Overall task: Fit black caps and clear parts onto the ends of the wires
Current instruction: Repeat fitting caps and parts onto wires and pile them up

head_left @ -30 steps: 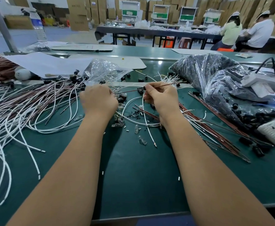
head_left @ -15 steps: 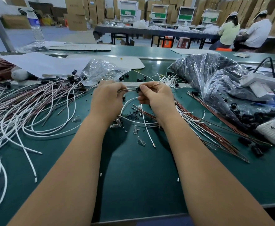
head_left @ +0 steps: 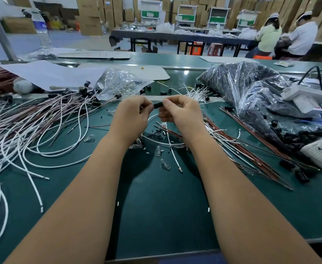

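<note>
- Your right hand (head_left: 177, 111) has its fingers curled, thumb and forefinger pinching one end of a black cap (head_left: 158, 105); your left hand (head_left: 132, 115) is curled too and pinches at the cap's other end. Whether the left also holds a wire or a clear part there is hidden behind its fingers.
- The cap sits level between both hands, raised above the worktop (head_left: 166, 197), about centre and towards the far side.
- You seem to be in the middle of seating this cap on a wire end. A white wire (head_left: 152, 117) curves down just below your hands, but I cannot tell if it is the one going in.
- Next move, as I judge it: keep cap and wire end in line, push straight in without bending the wire, and check that it is fully home before you let go.
- Loose clear parts (head_left: 158, 150) lie on the worktop just nearer than your hands, handy for the following fit.
- Left of you is a pile of wires (head_left: 32, 126), several with black caps at their far ends, so that looks like the done heap.
- Right of you lie bare brown and white wires (head_left: 238, 149), not yet capped, and beyond them a bag of caps (head_left: 251, 92).
- A clear bag (head_left: 118, 82) lies at the far left of your hands.
</note>
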A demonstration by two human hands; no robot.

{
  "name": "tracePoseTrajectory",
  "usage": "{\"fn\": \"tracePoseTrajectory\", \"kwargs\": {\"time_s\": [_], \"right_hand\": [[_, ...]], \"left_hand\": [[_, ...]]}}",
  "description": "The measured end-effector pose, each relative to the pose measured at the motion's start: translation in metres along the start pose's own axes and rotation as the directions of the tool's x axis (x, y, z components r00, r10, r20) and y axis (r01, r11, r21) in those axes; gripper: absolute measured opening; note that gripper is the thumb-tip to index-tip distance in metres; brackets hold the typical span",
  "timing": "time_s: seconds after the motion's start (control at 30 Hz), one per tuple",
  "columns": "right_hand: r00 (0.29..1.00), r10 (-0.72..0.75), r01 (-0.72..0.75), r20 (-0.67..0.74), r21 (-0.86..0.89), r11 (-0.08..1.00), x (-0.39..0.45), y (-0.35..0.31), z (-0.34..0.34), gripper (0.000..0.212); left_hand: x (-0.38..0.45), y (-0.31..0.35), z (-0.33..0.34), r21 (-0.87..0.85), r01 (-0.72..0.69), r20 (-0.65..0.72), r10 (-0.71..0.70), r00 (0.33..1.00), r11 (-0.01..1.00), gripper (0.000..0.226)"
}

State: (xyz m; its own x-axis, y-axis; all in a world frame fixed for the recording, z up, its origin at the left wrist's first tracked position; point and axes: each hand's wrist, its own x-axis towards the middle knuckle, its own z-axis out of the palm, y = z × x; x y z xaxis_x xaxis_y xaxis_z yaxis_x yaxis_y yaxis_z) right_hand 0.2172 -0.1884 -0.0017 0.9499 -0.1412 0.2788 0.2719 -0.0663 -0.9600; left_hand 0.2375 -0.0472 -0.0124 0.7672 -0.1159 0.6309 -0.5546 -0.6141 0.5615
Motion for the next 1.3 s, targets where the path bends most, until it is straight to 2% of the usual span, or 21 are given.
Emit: {"fn": "tracePoseTrajectory", "kwargs": {"time_s": [0.17,0.33,0.67,0.87,1.07,1.3], "right_hand": [[0.999,-0.005,0.004,-0.041,-0.021,1.000,0.002,0.002,-0.002,0.015],[0.999,0.014,-0.018,-0.048,-0.079,0.997,0.003,0.003,-0.006,0.015],[0.999,0.010,-0.008,-0.050,0.048,0.999,0.005,0.003,-0.008,0.021],[0.999,0.042,-0.041,-0.004,0.086,0.995,0.007,0.001,-0.011,0.032],[0.997,-0.066,0.063,-0.032,-0.084,0.994,0.005,0.002,-0.012,0.016],[0.991,-0.109,0.088,-0.074,-0.238,0.967,0.005,0.001,-0.010,0.023]], "left_hand": [[-0.001,0.001,0.001,-0.004,0.017,0.014,-0.017,1.000,1.000,0.007],[-0.002,0.001,0.000,-0.036,0.032,0.028,-0.031,0.999,0.999,0.005],[-0.004,0.001,0.001,-0.153,0.128,0.121,-0.110,0.987,0.980,0.004],[-0.003,0.001,0.000,-0.175,0.138,0.103,-0.121,0.987,0.975,0.007],[-0.004,-0.002,0.001,-0.173,0.133,0.099,-0.117,0.988,0.976,0.005],[-0.004,-0.002,0.003,-0.180,0.138,0.098,-0.122,0.988,0.974,0.007]]}}
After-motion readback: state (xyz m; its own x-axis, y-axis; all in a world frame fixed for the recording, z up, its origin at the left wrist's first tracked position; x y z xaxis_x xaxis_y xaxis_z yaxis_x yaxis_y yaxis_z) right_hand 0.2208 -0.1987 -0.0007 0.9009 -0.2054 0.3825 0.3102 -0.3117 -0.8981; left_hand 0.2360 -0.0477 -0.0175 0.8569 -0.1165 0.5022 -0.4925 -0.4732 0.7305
